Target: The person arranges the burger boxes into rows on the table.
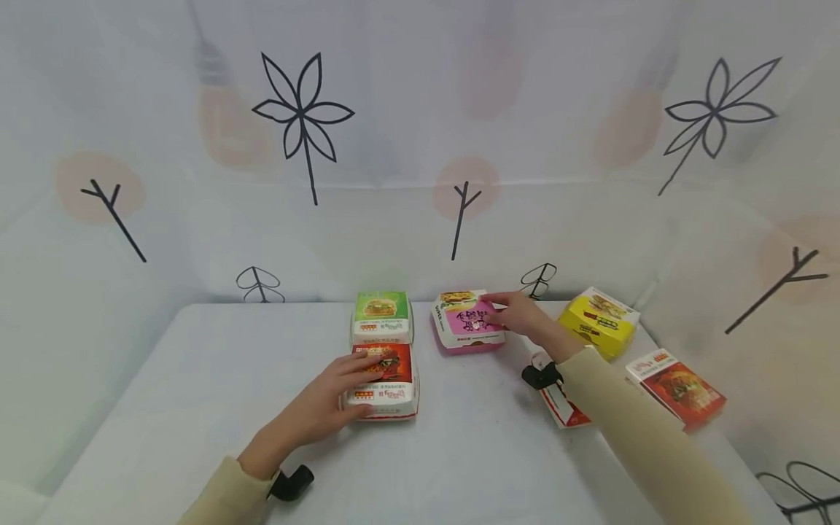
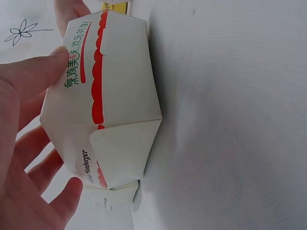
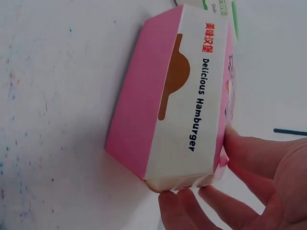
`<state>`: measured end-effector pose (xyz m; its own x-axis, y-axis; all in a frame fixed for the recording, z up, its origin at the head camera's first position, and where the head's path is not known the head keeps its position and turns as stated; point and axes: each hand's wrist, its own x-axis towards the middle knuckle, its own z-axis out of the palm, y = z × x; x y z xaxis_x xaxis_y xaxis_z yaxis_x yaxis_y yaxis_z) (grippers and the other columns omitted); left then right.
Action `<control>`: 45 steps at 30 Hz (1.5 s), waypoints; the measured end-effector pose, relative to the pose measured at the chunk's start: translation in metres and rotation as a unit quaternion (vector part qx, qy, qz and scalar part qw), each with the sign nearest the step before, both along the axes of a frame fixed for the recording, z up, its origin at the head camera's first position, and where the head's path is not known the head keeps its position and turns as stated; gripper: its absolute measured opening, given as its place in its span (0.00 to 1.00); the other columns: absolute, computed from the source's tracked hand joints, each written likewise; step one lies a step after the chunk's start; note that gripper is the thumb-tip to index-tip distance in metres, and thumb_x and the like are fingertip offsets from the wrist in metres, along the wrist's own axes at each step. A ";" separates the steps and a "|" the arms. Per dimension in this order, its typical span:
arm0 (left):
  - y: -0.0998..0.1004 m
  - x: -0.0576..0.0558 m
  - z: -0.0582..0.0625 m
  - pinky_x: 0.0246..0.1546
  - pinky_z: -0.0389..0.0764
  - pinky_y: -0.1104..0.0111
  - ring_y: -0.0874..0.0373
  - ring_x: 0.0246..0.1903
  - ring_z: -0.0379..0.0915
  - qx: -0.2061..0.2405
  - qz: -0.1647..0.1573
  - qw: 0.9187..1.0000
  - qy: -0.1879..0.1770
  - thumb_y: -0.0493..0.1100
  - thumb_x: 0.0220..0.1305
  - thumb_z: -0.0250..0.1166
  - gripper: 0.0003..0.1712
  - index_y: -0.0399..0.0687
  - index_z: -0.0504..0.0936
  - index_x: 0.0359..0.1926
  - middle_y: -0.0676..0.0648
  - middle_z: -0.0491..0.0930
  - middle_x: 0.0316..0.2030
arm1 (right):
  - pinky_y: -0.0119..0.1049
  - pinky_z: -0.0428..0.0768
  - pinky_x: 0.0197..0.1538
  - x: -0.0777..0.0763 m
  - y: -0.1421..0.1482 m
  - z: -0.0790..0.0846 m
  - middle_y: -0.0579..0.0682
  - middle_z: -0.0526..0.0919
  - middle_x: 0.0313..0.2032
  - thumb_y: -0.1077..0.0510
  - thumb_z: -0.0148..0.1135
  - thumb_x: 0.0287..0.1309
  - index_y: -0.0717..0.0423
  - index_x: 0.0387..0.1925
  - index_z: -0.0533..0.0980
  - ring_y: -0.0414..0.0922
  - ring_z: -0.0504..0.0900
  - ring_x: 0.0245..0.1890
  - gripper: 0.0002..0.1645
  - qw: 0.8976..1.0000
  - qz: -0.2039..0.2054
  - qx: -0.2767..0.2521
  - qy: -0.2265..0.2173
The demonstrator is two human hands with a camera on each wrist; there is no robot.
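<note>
Left hand [image 2: 20, 167] holds white hamburger box [image 2: 122, 67]: thumb on lettered face, other fingers around the side. Box bears red scalloped band, green Chinese characters, black "Hamburger" print. Second white box [image 2: 122, 194] beyond, partly hidden. White surface [image 2: 225, 124] at right.

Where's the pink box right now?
Head view: the pink box sits toward the table's far edge, just right of and apart from the green box, with the right hand gripping its right end.
</note>
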<state>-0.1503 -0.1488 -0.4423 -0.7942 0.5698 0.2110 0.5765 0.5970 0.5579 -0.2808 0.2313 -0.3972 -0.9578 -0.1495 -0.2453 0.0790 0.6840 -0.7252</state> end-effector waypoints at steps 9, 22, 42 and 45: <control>0.000 0.000 0.003 0.68 0.63 0.51 0.52 0.73 0.52 0.005 -0.004 1.000 -0.003 0.49 0.60 0.73 0.33 0.56 0.76 0.66 0.58 0.62 0.73 | 0.50 0.75 0.60 0.000 -0.007 -0.006 0.64 0.68 0.67 0.54 0.62 0.68 0.53 0.72 0.65 0.57 0.73 0.58 0.34 1.000 -0.014 0.018 0.020; 0.002 -0.004 0.007 0.66 0.64 0.46 0.51 0.73 0.52 0.020 -0.015 1.000 0.017 0.53 0.61 0.72 0.31 0.58 0.78 0.65 0.56 0.65 0.71 | 0.56 0.69 0.64 0.001 -0.009 -0.015 0.64 0.68 0.68 0.54 0.61 0.68 0.52 0.72 0.66 0.60 0.67 0.63 0.33 0.998 -0.030 0.037 0.041; 0.028 -0.078 0.039 0.58 0.76 0.52 0.52 0.60 0.72 0.110 0.019 0.992 -0.052 0.50 0.69 0.65 0.24 0.50 0.78 0.64 0.51 0.77 0.61 | 0.59 0.65 0.67 0.003 -0.008 -0.013 0.64 0.65 0.70 0.52 0.60 0.69 0.52 0.73 0.64 0.62 0.63 0.67 0.34 0.998 -0.026 0.040 0.044; 0.036 -0.090 0.040 0.57 0.77 0.57 0.54 0.59 0.74 0.116 0.027 0.991 -0.060 0.48 0.70 0.63 0.22 0.49 0.79 0.63 0.52 0.78 0.59 | 0.59 0.64 0.67 0.003 -0.009 -0.014 0.64 0.65 0.70 0.52 0.60 0.70 0.53 0.73 0.64 0.62 0.62 0.68 0.34 0.998 -0.023 0.035 0.044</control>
